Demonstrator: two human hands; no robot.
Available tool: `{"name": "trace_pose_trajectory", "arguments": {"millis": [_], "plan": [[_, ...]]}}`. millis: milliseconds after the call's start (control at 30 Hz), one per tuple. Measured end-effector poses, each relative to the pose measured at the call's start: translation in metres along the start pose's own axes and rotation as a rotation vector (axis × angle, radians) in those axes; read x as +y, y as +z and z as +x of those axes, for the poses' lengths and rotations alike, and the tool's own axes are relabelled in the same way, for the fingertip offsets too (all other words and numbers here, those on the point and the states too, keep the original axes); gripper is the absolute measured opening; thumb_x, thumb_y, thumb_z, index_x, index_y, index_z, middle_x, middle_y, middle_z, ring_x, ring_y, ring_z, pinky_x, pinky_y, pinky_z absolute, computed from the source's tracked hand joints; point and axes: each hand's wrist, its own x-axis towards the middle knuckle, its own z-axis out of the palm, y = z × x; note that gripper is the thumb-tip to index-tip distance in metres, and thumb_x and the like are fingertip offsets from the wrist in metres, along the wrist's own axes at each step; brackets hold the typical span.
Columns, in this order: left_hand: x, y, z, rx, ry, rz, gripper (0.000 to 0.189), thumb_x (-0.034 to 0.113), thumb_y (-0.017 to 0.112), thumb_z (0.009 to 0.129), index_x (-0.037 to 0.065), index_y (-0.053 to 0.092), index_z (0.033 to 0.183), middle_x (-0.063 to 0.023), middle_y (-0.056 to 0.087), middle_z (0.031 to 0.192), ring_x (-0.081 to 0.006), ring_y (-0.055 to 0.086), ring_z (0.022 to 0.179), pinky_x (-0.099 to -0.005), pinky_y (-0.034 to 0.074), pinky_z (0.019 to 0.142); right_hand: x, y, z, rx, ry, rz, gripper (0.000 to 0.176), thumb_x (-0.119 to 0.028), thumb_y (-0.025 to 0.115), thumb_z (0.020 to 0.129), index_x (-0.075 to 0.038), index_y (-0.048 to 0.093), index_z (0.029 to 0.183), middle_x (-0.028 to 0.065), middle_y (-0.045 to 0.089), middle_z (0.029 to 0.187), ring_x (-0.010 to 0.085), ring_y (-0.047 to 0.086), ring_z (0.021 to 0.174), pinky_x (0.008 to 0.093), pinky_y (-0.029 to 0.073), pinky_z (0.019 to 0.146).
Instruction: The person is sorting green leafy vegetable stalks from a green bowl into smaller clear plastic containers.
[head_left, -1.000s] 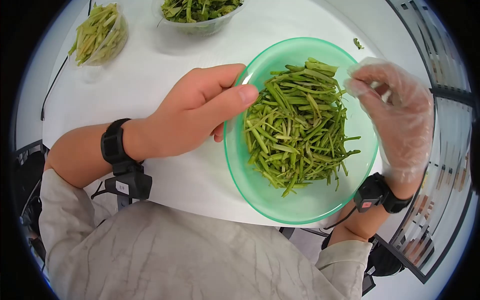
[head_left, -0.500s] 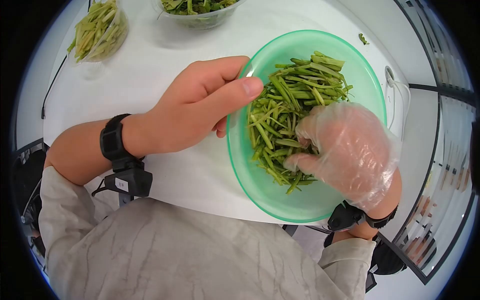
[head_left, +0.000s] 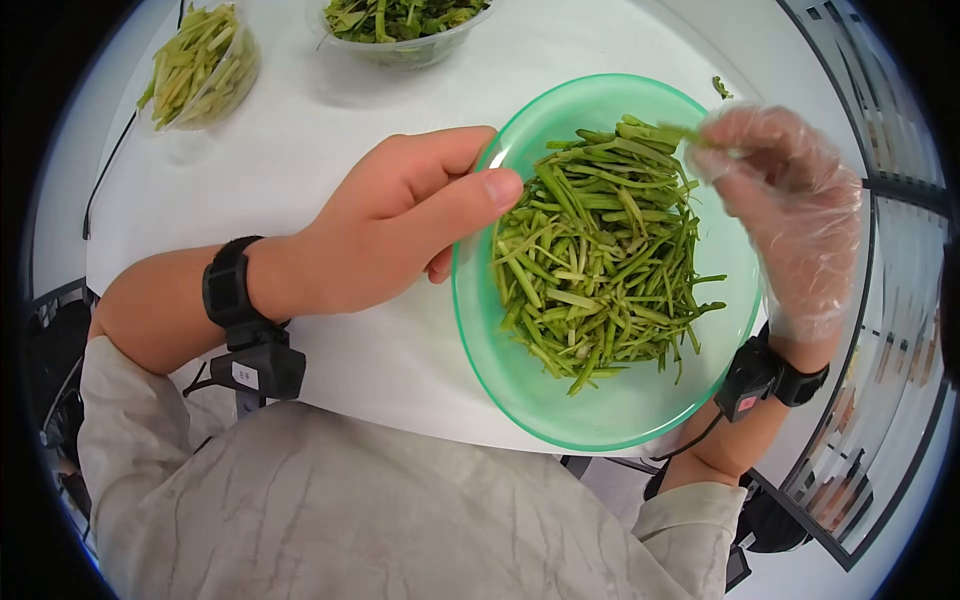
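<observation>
A translucent green plate (head_left: pixel 620 420) bears a heap of cut green vegetable stems (head_left: pixel 600 250). My left hand (head_left: pixel 390 215) grips its left rim, thumb on top and the other fingers underneath. In a clear plastic glove, my right hand (head_left: pixel 785 190) is raised over the plate's upper right edge. Its fingers pinch a green stem piece (head_left: pixel 680 132), slightly blurred, which points left above the heap. A few stems stick out loosely at the heap's right side.
At the back left stands a clear container of pale green stems (head_left: pixel 205 70). A clear bowl of leafy greens (head_left: pixel 400 45) is at the back middle. A small leaf scrap (head_left: pixel 721 88) lies on the white table (head_left: pixel 300 170). A dark-framed rack (head_left: pixel 860 400) borders the right.
My right hand has come up from the heap toward the plate's upper right edge, now with a stem piece between its fingers. My left hand keeps its hold on the rim.
</observation>
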Motion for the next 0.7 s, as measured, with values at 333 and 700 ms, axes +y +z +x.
{"name": "trace_pose_trajectory", "arguments": {"millis": [333,700], "plan": [[0.001,0.001,0.001,0.013,0.0,0.009,0.035,0.033,0.051,0.114,0.003,0.067,0.123,0.0064,0.056,0.084,-0.0009,0.05,0.065,-0.0201,0.045,0.055,0.002,0.008,0.011,0.038,-0.025,-0.347,0.021,0.0,0.084,0.085,-0.006,0.078,0.104,-0.0031,0.071,0.088,0.0049,0.05,0.071,0.0221,0.043,0.064],[0.0,0.0,0.0,0.012,0.015,0.022,0.033,0.031,0.051,0.114,0.003,0.066,0.117,0.0062,0.055,0.084,-0.0014,0.049,0.064,-0.0208,0.045,0.055,0.002,0.001,0.001,-0.121,-0.029,-0.361,0.027,-0.008,0.078,0.095,-0.004,0.078,0.122,0.0046,0.076,0.097,0.0091,0.056,0.074,0.0258,0.048,0.066]]}}
